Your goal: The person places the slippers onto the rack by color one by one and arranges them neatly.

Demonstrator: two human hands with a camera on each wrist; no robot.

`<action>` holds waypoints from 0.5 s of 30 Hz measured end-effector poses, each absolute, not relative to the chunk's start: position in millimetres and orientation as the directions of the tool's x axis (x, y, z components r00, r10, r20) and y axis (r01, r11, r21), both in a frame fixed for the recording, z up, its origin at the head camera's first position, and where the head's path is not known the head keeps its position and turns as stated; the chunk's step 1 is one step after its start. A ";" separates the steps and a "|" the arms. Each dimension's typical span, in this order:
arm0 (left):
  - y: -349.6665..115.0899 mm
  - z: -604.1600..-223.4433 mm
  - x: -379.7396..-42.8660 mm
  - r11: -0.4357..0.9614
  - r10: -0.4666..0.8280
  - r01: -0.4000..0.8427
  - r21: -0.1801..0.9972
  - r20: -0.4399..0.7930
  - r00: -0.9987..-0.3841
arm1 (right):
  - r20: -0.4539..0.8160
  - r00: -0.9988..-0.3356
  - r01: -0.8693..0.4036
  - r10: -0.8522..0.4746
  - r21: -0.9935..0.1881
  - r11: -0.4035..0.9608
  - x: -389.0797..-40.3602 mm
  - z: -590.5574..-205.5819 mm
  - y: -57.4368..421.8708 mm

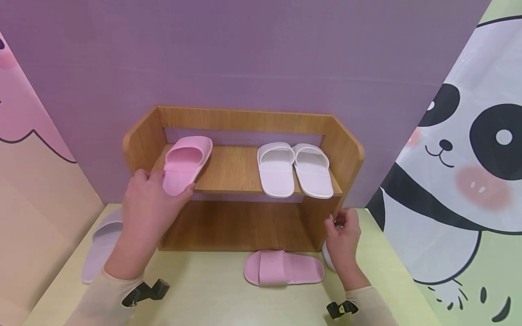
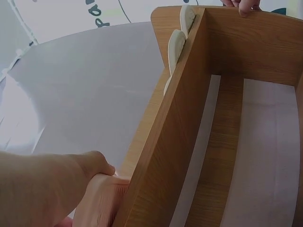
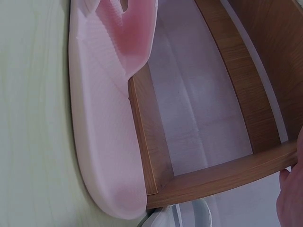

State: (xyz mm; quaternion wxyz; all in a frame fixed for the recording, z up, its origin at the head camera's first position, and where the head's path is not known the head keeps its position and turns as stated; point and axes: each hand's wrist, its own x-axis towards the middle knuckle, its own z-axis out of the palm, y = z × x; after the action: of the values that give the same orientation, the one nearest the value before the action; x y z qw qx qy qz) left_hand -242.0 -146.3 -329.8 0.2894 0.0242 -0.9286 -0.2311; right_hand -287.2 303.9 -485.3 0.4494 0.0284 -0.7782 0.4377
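Purple wall (image 1: 261,54); rack (image 1: 234,167), gripped by right hand (image 1: 344,237); upper pink slipper (image 1: 185,159), grasped by left hand (image 1: 151,201), could fall if released overhanging

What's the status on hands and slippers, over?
Left hand grips pink backless slipper on brown wooden rack. Right hand touches rack's right panel. Second pink slipper lies in front.

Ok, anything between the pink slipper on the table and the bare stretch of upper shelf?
Nothing visible stands between that pink slipper and the bare stretch of upper shelf. The held slipper flanks it on the left, the white pair on the right.
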 end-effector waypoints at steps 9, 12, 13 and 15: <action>-141.3 -330.1 -247.5 0.903 -0.176 0.075 0.423 0.523 -0.834 | 0.705 -0.614 -0.414 0.356 -0.671 0.615 -285.8 -485.8 302.9; -139.7 -328.4 -248.9 0.902 -0.174 0.076 0.426 0.519 -0.837 | 0.708 -0.611 -0.417 0.355 -0.669 0.615 -285.9 -485.6 303.2; -139.4 -327.8 -249.6 0.901 -0.176 0.074 0.427 0.517 -0.838 | 0.710 -0.609 -0.420 0.354 -0.667 0.616 -286.1 -485.7 303.4; -138.7 -327.0 -250.9 0.903 -0.177 0.069 0.424 0.512 -0.840 | 0.716 -0.604 -0.427 0.351 -0.662 0.616 -286.7 -486.1 303.9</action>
State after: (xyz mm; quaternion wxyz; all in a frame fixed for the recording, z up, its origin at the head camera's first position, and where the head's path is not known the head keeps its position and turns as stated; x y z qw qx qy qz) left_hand -250.9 -138.7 -327.0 0.2811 0.0290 -0.9341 -0.2183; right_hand -286.7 303.9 -486.1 0.4442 0.0243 -0.7815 0.4375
